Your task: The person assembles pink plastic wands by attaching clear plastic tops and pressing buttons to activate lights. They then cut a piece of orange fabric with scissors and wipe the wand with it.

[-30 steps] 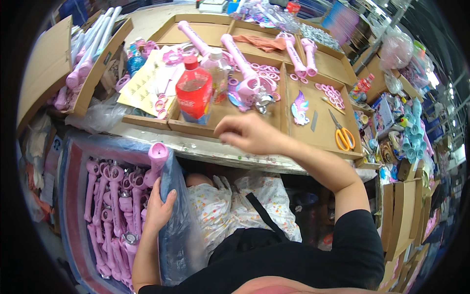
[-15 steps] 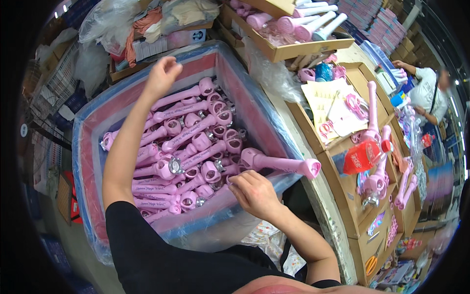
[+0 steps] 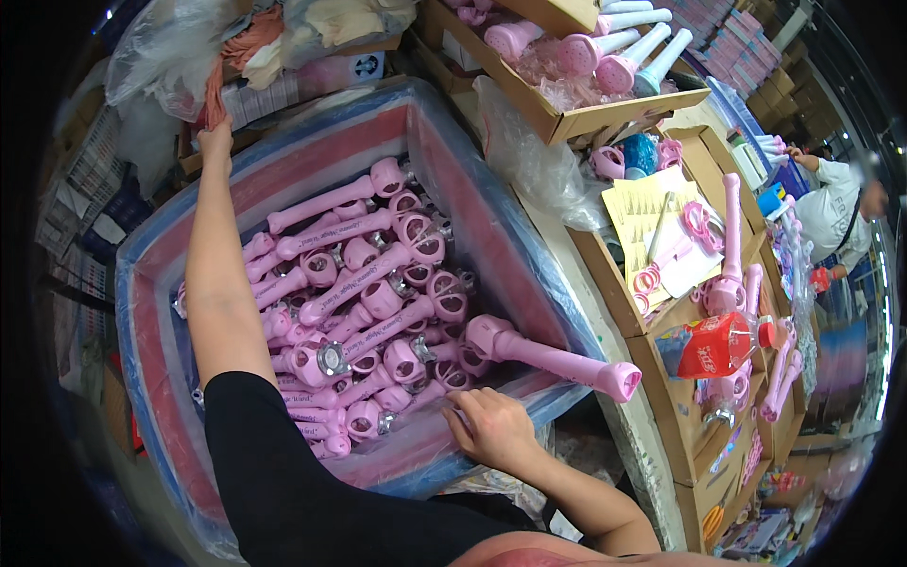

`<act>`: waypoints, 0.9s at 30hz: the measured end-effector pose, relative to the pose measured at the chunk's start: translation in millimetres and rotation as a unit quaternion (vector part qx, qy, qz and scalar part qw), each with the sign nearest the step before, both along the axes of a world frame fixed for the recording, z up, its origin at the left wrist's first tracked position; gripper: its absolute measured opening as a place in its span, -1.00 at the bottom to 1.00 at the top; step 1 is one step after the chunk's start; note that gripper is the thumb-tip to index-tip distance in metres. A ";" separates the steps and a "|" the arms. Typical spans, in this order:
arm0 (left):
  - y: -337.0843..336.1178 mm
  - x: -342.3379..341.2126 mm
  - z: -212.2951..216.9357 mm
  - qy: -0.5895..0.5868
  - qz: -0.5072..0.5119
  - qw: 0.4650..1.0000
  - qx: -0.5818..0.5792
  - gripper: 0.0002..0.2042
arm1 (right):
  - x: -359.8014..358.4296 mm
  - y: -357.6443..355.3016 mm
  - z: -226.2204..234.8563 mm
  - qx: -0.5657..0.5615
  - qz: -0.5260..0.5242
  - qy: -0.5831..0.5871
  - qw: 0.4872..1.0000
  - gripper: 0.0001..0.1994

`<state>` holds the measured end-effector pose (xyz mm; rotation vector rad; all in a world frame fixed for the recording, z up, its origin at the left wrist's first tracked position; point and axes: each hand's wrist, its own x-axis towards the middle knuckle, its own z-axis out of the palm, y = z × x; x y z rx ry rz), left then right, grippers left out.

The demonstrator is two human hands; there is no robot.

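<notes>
The left hand (image 3: 215, 135) grips the far rim of the plastic-lined bin (image 3: 491, 217) at upper left, while the right hand (image 3: 491, 427) rests, fingers loosely apart, on the near rim at lower centre. The bin is well filled with pink wands (image 3: 368, 302), and one wand (image 3: 553, 354) lies across the right rim, not yet in. Half a second ago the right hand sat higher, close behind that wand.
</notes>
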<state>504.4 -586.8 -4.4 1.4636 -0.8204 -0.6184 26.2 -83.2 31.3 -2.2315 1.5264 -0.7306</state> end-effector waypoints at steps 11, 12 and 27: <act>90.5 -72.2 75.8 0.086 -0.079 0.987 -0.108 -0.78 | 1.4 -1.6 0.9 0.017 -0.012 0.006 1.000 -0.82; 101.4 -73.4 87.6 0.134 -0.067 0.983 -0.108 -0.78 | 1.3 -1.2 0.5 0.020 -0.014 0.008 1.000 -0.82; 195.2 -85.6 215.1 0.030 -0.095 0.962 -0.256 -0.74 | -0.7 7.2 -4.2 -0.024 -0.022 -0.023 0.999 -0.84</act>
